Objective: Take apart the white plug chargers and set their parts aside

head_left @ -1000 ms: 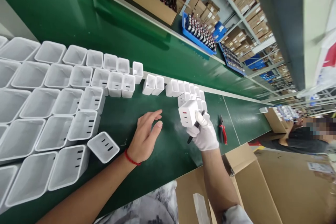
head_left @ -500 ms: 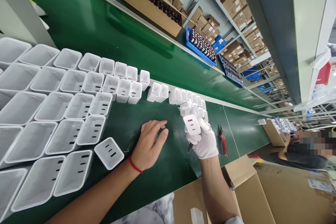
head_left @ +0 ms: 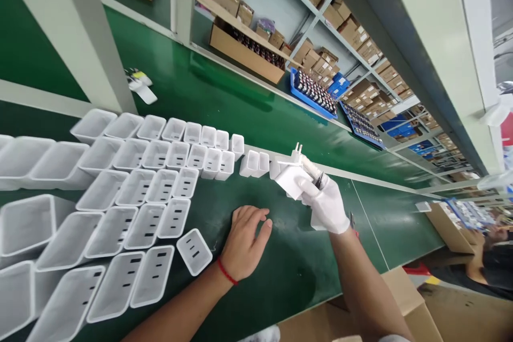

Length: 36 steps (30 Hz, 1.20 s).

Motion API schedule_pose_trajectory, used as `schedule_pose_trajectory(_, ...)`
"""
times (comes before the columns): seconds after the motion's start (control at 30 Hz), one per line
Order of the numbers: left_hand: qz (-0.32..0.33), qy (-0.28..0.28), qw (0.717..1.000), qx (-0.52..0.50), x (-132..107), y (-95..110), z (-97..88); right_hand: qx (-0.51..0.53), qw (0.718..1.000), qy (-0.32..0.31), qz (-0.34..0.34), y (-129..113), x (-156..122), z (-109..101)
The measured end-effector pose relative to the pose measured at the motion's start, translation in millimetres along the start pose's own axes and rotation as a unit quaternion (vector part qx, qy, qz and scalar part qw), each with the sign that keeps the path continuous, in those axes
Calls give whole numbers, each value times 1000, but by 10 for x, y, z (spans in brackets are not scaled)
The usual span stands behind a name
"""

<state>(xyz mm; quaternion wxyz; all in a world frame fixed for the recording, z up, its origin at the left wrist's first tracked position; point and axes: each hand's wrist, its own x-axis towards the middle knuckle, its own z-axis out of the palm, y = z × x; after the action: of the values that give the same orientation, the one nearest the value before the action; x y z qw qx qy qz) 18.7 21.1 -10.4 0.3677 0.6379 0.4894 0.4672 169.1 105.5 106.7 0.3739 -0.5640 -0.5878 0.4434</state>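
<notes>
My right hand (head_left: 326, 203), in a white glove, is closed round a white plug charger (head_left: 292, 180). The charger's two-pin plug points up, and its body tilts down to the left. A dark slender piece (head_left: 320, 180) also shows at the gloved fingers; I cannot make out its kind. Bare, with a red cord at the wrist, my left hand (head_left: 246, 240) rests low over the green table (head_left: 276, 272), thumb and fingers apart, nothing in it. Just left of it lies a white slotted housing (head_left: 194, 252). Rows of open white housings (head_left: 134, 187) stand farther left.
Pliers (head_left: 353, 223) lie partly hidden behind my right forearm. Blue trays (head_left: 315, 93) of small parts and a cardboard box (head_left: 244, 53) line the far side. A metal post (head_left: 76, 26) rises at the left. At the far right is a co-worker's arm (head_left: 476, 256).
The charger has been turned in my right hand: its port face showed before, now its pins point up. My view has shifted left; my left hand keeps its pose.
</notes>
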Motion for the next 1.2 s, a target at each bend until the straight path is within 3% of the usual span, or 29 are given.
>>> schedule_pose_trajectory(0.1, 6, 7, 1000, 12, 4, 13, 3, -161, 983, 27, -80, -161, 383, 10)
schedule_pose_trajectory(0.23, 7, 26, 999, 27, 3, 62, 3, -387, 913, 74, -102, -197, 1104, 98)
schedule_pose_trajectory(0.4, -7, 32, 999, 43, -5, 106, 7, -431, 898, 47, -75, 15, 1814, 369)
schedule_pose_trajectory(0.53, -13, 34, 998, 54, 0, 88, 33, -455, 890, 15, -26, 214, 1997, 500)
schedule_pose_trajectory(0.7, -7, 37, 997, 61, -2, 82, 53, -486, 874, 14, 1, 260, 2011, 398)
schedule_pose_trajectory(0.8, -3, 35, 997, 68, -1, 106, 28, -491, 870, 42, -13, 158, 1872, 246)
schedule_pose_trajectory(0.87, 6, 40, 996, 75, 8, 126, 2, -486, 872, 51, -31, 91, 1631, 145)
schedule_pose_trajectory(1.0, 21, 33, 996, 85, 32, 131, -31, -481, 874, -12, -71, 108, 772, 20)
schedule_pose_trajectory(1.1, 18, 11, 996, 89, 32, 81, -23, -485, 864, -100, -91, 265, 30, -2)
schedule_pose_trajectory(1.2, 17, -15, 995, 93, 39, 5, -9, -461, 872, -144, -83, 441, -525, -55)
